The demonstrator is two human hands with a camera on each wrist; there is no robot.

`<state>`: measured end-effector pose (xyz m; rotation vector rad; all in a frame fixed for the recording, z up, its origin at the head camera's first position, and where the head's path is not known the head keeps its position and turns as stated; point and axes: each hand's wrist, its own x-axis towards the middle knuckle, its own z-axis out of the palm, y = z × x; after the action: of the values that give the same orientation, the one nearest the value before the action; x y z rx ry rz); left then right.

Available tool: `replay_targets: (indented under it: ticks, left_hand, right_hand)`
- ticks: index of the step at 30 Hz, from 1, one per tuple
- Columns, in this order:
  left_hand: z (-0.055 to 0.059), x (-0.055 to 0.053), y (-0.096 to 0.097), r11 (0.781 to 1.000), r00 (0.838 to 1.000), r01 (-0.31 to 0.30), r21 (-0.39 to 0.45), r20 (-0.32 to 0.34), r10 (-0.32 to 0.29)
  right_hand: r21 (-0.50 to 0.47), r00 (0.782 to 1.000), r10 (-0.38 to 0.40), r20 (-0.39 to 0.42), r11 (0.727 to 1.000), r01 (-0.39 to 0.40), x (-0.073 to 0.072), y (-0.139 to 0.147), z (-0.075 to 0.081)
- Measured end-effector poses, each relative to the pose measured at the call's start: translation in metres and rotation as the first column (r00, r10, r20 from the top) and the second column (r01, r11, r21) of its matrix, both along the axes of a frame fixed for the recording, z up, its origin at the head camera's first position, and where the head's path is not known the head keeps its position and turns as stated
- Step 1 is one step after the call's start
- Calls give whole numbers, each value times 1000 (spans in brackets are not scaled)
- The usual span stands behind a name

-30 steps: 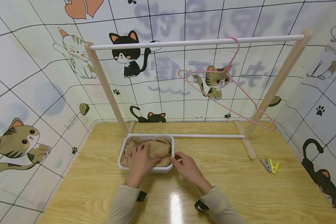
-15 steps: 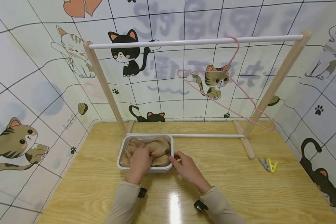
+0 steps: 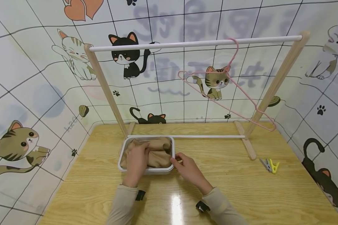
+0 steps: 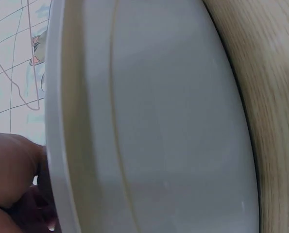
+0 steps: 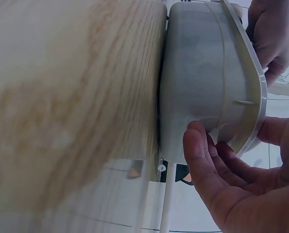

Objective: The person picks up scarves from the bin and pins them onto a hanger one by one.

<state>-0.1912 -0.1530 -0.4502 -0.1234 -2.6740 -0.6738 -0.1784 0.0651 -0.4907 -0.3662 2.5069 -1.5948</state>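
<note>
A white plastic tub [image 3: 157,171] stands on the wooden table with crumpled tan cloth [image 3: 159,158] inside. My left hand [image 3: 136,161] reaches over the tub's near rim and grips a fold of the cloth at the left; its fingertips are partly buried in the fabric. In the left wrist view the tub wall [image 4: 168,116] hides most of that hand [image 4: 10,170]. My right hand [image 3: 187,167] holds the tub's right near corner. The right wrist view has its thumb at the rim and the curled fingers [image 5: 202,160] against the outer wall.
Behind the tub rises a wooden rack with a white top rail [image 3: 163,46] and a low white bar [image 3: 208,136]. A pink hanger [image 3: 242,90] hangs from the rail, right of middle. Grey and yellow clips [image 3: 273,166] lie on the table [image 3: 228,187] at the right.
The left hand has gone from lying spread on the cloth to digging into it, then shifted slightly left. The cloth's folds have changed shape. The right hand stays at the tub's corner.
</note>
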Motion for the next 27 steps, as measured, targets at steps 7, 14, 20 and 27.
replay_targets:
  ticks: [7,14,20,27]
  left_hand:
    - [4,-1,-4,999,990,-27,40,-135,32]
    - [10,0,-4,997,959,-48,65,-277,64]
    - [16,-2,-6,995,899,-40,91,-431,75]
    - [26,-1,-7,988,850,11,156,-522,73]
  right_hand:
    - [-5,1000,8,-2,1000,-8,0,1,0]
    - [6,1000,11,-4,1000,-11,-1,2,1]
    - [10,1000,14,4,1000,-14,-3,4,2]
    - [8,1000,24,-11,1000,-24,-5,6,2]
